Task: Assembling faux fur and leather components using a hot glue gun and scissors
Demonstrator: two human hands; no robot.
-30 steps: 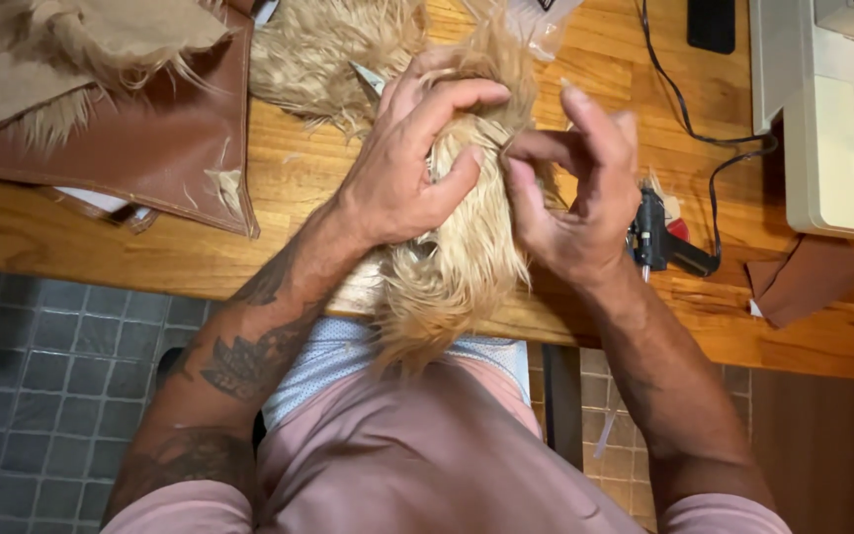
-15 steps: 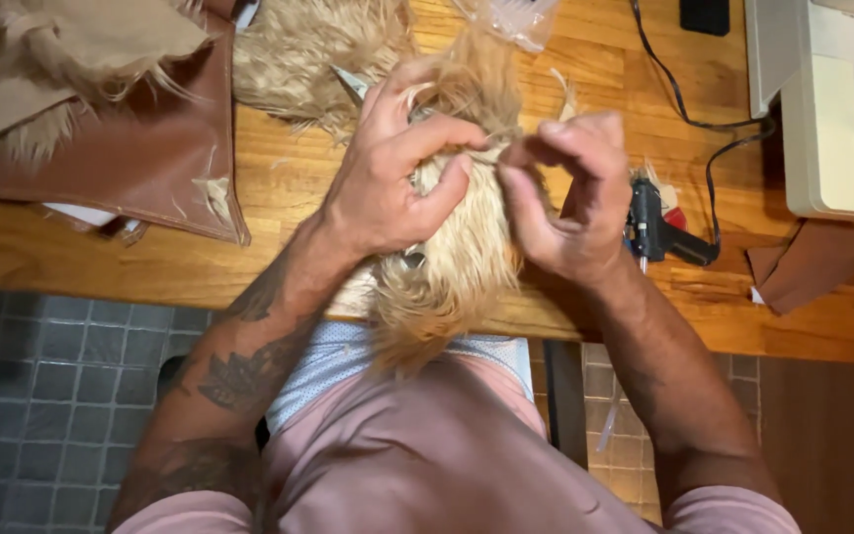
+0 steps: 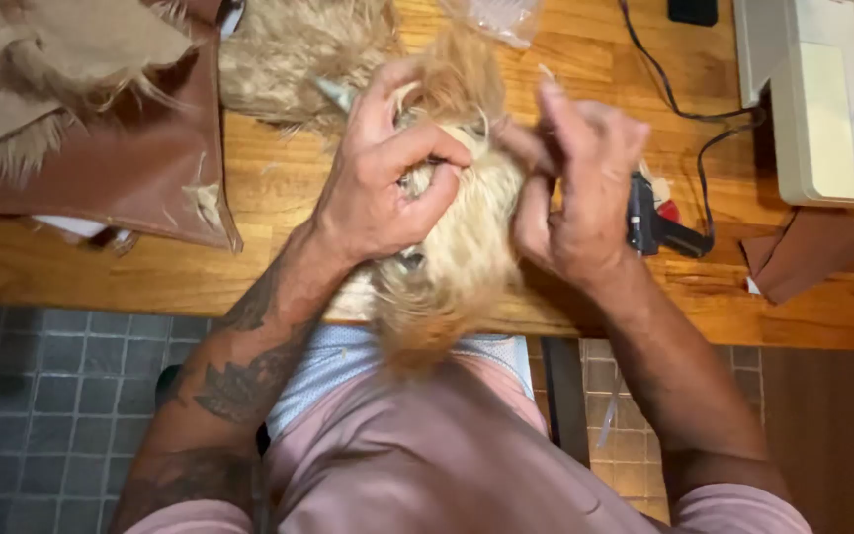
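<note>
Looking down from the head camera, the view takes in two bare forearms reaching over the near edge of a wooden table (image 3: 279, 178) toward a tuft of long, pale blond fur (image 3: 462, 252). The fur piece lies at the table's front edge, partly on the wood and partly hanging down toward the person's lap.

The left hand (image 3: 383, 188) grips the fur from the left side. Its fingers (image 3: 427, 148) are curled tightly inward, closed around a bunch of the fur, with the thumb pressed in from below.

The right hand (image 3: 580, 193) sits just beside it, touching the same tuft from the right. Its fingers are bent and drawn close together near the top of the fur, and appear to pinch something small there. Whether that is a strand of fur, a thread or a needle cannot be told, because the hand is blurred.

Around the work: a brown leather piece (image 3: 121, 163) with fur trim lies at the left of the table. More tan fur (image 3: 294, 49) lies behind the hands. A dark hand tool (image 3: 659, 222) with a red part rests just right of the right hand. A cream sewing machine (image 3: 822, 109) stands at the far right, with a black cable (image 3: 689, 114) running across the wood. A small brown leather scrap (image 3: 803, 252) lies below the machine.

Judging by the two hands, the step under way seems to be fine handwork on the fur itself, held steady by one hand and worked by the other. Any following move would call for a firm left grip and small, careful right fingertip motion.
</note>
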